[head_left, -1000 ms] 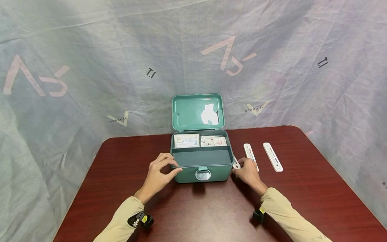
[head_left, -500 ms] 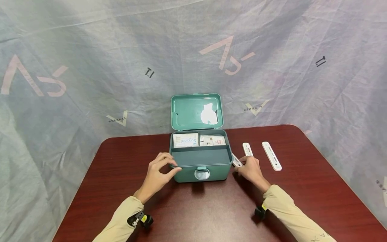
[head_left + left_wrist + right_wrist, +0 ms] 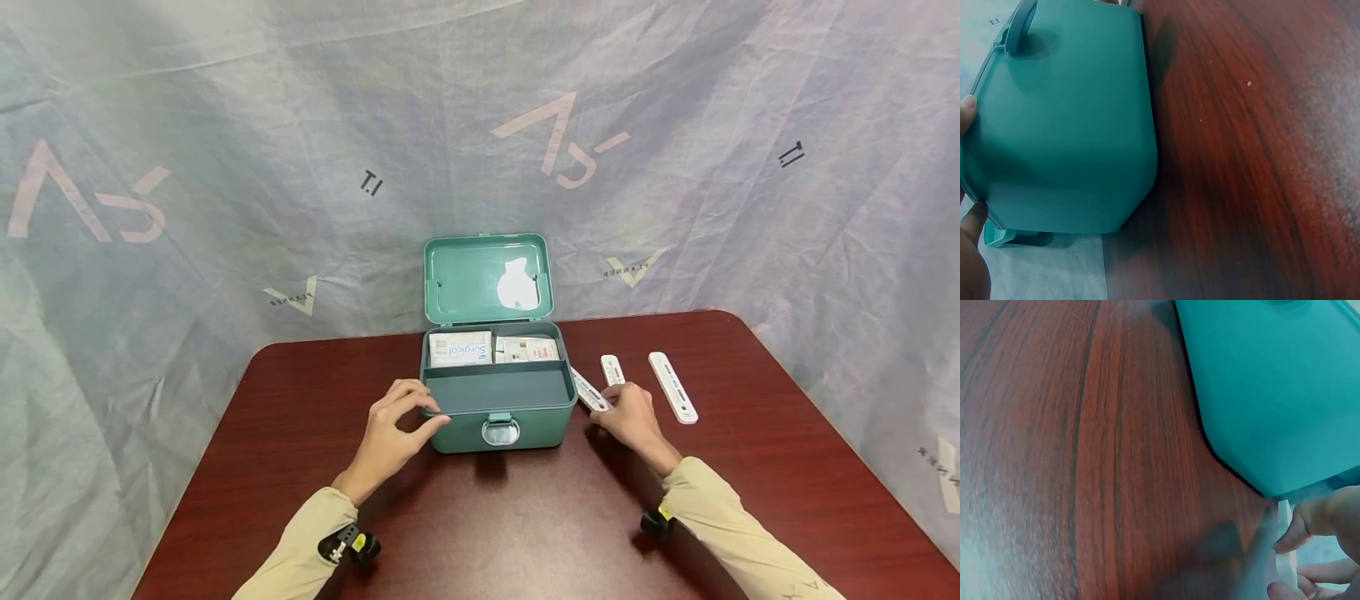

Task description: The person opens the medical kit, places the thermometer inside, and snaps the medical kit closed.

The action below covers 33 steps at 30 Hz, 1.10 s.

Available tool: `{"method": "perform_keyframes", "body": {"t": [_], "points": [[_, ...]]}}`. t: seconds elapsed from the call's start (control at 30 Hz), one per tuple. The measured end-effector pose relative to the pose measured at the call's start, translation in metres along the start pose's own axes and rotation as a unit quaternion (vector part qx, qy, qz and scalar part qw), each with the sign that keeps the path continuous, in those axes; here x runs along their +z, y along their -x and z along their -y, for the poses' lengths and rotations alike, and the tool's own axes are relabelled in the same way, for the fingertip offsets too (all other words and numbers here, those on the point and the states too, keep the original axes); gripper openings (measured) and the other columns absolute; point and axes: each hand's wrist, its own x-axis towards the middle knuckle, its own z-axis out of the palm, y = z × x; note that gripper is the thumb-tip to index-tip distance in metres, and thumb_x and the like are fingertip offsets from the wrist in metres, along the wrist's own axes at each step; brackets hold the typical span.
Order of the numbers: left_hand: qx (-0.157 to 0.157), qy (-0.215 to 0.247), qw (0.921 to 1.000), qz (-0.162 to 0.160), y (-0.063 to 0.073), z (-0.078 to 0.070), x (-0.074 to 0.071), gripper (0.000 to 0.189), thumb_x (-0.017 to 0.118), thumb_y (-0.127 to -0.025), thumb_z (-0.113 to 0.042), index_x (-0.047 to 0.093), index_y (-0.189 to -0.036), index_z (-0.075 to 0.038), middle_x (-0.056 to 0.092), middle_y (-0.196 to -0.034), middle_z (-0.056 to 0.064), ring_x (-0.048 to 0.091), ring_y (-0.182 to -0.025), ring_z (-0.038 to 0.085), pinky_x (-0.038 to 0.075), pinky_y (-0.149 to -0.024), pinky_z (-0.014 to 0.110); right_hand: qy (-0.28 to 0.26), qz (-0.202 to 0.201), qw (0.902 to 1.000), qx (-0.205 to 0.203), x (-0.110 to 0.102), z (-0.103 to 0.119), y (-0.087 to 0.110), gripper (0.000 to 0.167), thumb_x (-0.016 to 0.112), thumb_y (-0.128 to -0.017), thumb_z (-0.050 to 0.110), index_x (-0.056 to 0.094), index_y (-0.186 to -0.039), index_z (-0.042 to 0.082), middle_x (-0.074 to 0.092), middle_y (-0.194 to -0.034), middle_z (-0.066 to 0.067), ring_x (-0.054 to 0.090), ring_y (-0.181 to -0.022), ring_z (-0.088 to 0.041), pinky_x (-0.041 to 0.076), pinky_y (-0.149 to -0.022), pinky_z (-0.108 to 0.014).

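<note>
A green first-aid box [image 3: 528, 429] stands on the table with its lid [image 3: 483, 279] raised. My left hand [image 3: 393, 429] holds the box's front left rim with thumb and fingers; its thumb [image 3: 966, 112] shows at the rim in the left wrist view. Beside the box's right wall, my right hand [image 3: 630, 412] pinches the near end of a flat white plastic strip [image 3: 588, 390] with printed marks. The right wrist view shows that strip [image 3: 1285, 562] edge-on between thumb and fingers. The box's wall hides the strip's far end.
A pack marked Surgical [image 3: 460, 349] and a white packet [image 3: 527, 349] lie in the box's rear compartment; the front grey tray [image 3: 498, 390] is bare. Two more white strips lie to the right, one [image 3: 612, 369] partly behind my hand, another [image 3: 672, 387] farther right. A cloth backdrop [image 3: 360, 125] hangs behind.
My right hand has moved slightly right, drawing the pinched strip out from the box's side, so more of it shows. The left hand stays at the rim.
</note>
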Motion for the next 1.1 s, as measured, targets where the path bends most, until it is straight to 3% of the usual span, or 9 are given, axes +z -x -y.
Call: {"method": "perform_keyframes", "body": {"t": [0.1, 0.23, 0.37, 1.1], "points": [[0.001, 0.0, 1.0, 0.0, 0.0, 0.0, 0.0, 0.025, 0.081, -0.064, 0.009, 0.066, -0.08, -0.003, 0.059, -0.089, 0.014, 0.053, -0.088, 0.027, 0.045, -0.081, 0.024, 0.007, -0.011, 0.9999, -0.011, -0.004, -0.002, 0.0, 0.026, 0.076, -0.061, 0.005, 0.071, -0.085, -0.002, 0.058, -0.048, 0.002, 0.058, -0.052, -0.013, 0.045, -0.056, -0.031], [0.003, -0.002, 1.0, 0.001, 0.001, 0.001, 0.0, 0.025, 0.081, -0.064, 0.009, 0.066, -0.08, -0.003, 0.059, -0.089, 0.015, 0.053, -0.088, 0.027, 0.045, -0.081, 0.025, 0.024, -0.027, 0.9989, -0.03, -0.009, -0.005, 0.0, 0.03, 0.077, -0.06, 0.007, 0.071, -0.087, -0.004, 0.064, -0.068, -0.008, 0.058, -0.066, -0.022, 0.044, -0.061, -0.035], [0.007, -0.003, 1.0, -0.001, 0.001, 0.001, 0.0, 0.026, 0.081, -0.064, 0.009, 0.066, -0.08, -0.003, 0.059, -0.089, 0.015, 0.053, -0.087, 0.027, 0.045, -0.081, 0.025, 0.03, -0.029, 0.9983, -0.042, -0.014, -0.006, 0.001, 0.034, 0.078, -0.059, 0.007, 0.071, -0.089, -0.005, 0.064, -0.078, -0.014, 0.058, -0.071, -0.026, 0.044, -0.065, -0.037], [0.017, -0.005, 0.9998, -0.004, -0.001, 0.0, 0.001, 0.026, 0.081, -0.063, 0.01, 0.065, -0.08, -0.002, 0.058, -0.088, 0.014, 0.053, -0.085, 0.028, 0.046, -0.078, 0.027, 0.024, -0.023, 0.9985, -0.043, -0.029, 0.001, 0.005, 0.039, 0.078, -0.061, 0.008, 0.069, -0.097, -0.006, 0.061, -0.088, -0.019, 0.055, -0.074, -0.026, 0.042, -0.063, -0.034]]}}
